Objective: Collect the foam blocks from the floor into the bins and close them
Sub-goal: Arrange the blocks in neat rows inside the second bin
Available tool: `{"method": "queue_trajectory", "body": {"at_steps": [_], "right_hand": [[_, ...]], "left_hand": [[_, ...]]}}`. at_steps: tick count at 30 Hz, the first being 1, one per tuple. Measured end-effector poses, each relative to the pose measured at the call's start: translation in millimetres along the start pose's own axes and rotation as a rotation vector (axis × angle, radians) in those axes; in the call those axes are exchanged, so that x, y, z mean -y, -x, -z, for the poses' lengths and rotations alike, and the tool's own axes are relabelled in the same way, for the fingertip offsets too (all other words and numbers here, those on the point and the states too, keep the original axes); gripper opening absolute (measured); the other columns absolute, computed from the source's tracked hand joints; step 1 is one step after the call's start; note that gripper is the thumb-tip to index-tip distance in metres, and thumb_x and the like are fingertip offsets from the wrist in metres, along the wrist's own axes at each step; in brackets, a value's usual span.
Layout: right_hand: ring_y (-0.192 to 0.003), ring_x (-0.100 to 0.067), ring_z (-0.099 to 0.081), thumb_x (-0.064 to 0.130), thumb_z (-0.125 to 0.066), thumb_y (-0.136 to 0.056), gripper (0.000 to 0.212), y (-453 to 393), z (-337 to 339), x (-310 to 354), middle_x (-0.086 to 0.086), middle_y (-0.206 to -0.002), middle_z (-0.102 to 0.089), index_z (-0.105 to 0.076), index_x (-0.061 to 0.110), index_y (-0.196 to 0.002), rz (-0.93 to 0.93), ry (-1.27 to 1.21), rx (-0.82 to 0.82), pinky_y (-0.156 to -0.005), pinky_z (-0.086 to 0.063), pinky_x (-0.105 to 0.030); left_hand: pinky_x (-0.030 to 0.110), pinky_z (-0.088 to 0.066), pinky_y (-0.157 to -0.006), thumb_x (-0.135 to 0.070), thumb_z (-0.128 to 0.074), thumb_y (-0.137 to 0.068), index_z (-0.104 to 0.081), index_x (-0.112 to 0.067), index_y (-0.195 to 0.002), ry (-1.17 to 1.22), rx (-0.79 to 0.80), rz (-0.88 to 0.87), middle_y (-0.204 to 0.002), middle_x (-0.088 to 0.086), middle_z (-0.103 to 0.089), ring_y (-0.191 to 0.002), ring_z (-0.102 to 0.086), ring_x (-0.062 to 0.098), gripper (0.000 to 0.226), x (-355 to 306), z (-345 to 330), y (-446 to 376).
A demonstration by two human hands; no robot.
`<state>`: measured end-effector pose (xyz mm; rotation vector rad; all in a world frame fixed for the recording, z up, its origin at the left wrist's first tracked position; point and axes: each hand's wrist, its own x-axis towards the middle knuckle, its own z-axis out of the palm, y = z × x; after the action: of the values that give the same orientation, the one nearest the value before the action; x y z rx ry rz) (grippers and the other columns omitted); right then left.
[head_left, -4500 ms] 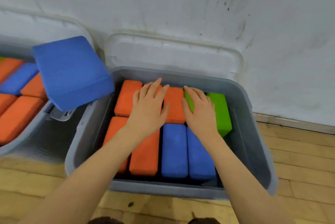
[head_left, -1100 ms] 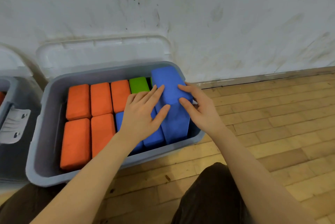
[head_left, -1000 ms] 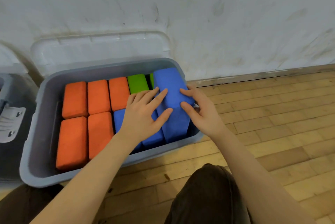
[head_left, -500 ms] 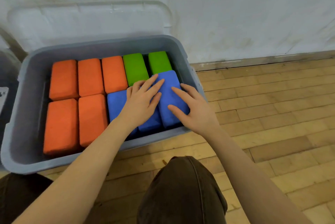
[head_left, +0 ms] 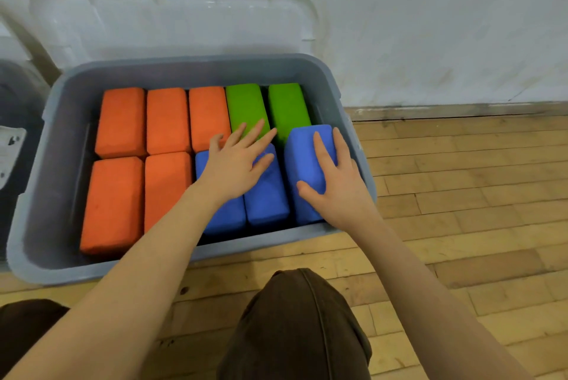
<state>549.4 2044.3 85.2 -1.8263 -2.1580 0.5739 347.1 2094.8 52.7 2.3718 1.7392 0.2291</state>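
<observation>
— Room?
— I log: wood-strip floor (head_left: 461, 195), scuffed white wall (head_left: 430, 26), grey bin (head_left: 46, 195) against it.
— Hands?
— Left hand (head_left: 236, 164) and right hand (head_left: 335, 183) flat, fingers apart, on blue blocks (head_left: 267, 195) inside the bin.

A grey plastic bin (head_left: 52, 164) on the wooden plank floor (head_left: 461, 195) holds orange, green and blue foam blocks. The left hand (head_left: 236, 164) lies flat on two blue blocks; the right hand (head_left: 335, 183) presses the rightmost blue foam block (head_left: 302, 161).
</observation>
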Motion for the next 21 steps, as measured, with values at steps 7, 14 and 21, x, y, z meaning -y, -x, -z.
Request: {"method": "queue_trajectory", "body": {"at_steps": [7, 14, 21], "right_hand": [[-0.121, -0.041, -0.038, 0.046, -0.048, -0.092, 0.083, -11, -13, 2, -0.006, -0.155, 0.025, 0.008, 0.029, -0.15, -0.041, 0.074, 0.181, -0.099, -0.036, -0.042], [-0.122, -0.038, -0.037, 0.052, -0.035, -0.096, 0.056, -30, -22, 19, -0.011, -0.152, -0.022, -0.032, 0.024, -0.144, -0.045, 0.308, -0.009, -0.101, -0.028, -0.045], [-0.136, -0.033, -0.028, 0.056, -0.032, -0.096, 0.06, -85, -22, 24, -0.011, -0.151, -0.031, -0.039, 0.016, -0.141, -0.035, 0.33, -0.106, -0.108, -0.022, -0.044]], "left_hand": [[0.049, 0.003, -0.114, -0.049, -0.024, -0.099, -0.006, -0.032, -0.15, -0.074, 0.124, 0.092, -0.158, -0.01, 0.0, -0.146, 0.003, 0.018, 0.057, -8, -24, 10], [0.049, -0.001, -0.113, -0.049, -0.029, -0.098, -0.013, -0.032, -0.149, -0.115, 0.109, 0.076, -0.158, -0.009, -0.002, -0.145, 0.002, 0.025, 0.057, 2, -13, 12], [0.049, -0.009, -0.112, -0.039, -0.035, -0.099, -0.026, -0.022, -0.148, 0.004, -0.06, 0.188, -0.159, 0.0, -0.007, -0.145, -0.002, 0.025, 0.052, 5, -11, -20]]}}
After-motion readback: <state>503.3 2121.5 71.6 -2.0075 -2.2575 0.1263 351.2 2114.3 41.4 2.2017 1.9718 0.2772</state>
